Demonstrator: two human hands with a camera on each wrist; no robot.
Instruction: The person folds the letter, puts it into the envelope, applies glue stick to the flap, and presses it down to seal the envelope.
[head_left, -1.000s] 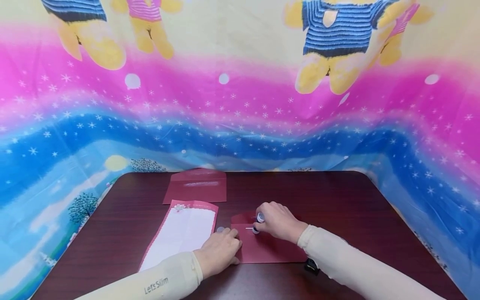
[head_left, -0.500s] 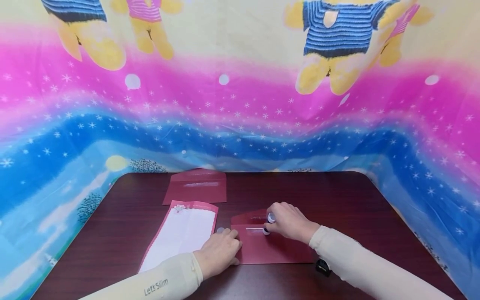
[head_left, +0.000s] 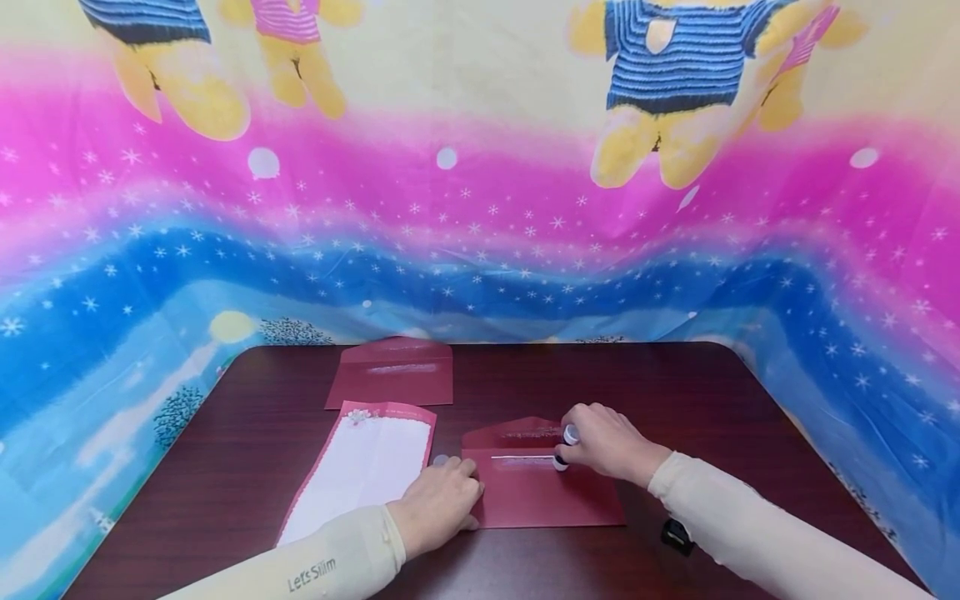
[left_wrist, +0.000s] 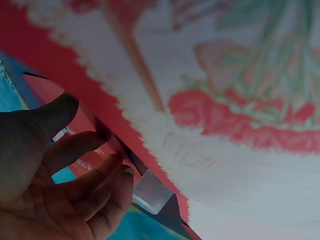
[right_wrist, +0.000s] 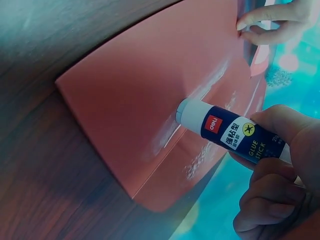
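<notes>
My right hand (head_left: 611,443) grips a glue stick (right_wrist: 235,132), its tip down against a dark red envelope (head_left: 543,496). Whitish glue streaks run along the envelope below its raised flap, and more glue marks the flap. In the right wrist view, fingers and thumb curl round the blue label of the stick. My left hand (head_left: 438,504) rests with its fingertips at the envelope's left edge. Beside its fingers lies a translucent cap (left_wrist: 152,192). The left wrist view shows that hand's fingers loosely bent.
A white letter sheet with a red border (head_left: 360,467) lies left of the envelope, partly under the left forearm. Behind it, near the far edge of the table (head_left: 622,375), is a second red envelope (head_left: 390,387) with glue streaks. A printed cloth (head_left: 480,208) hangs behind the table.
My right hand has slid the glue stick rightward along the envelope, uncovering more of the flap and the streak. The left hand has stayed in place.
</notes>
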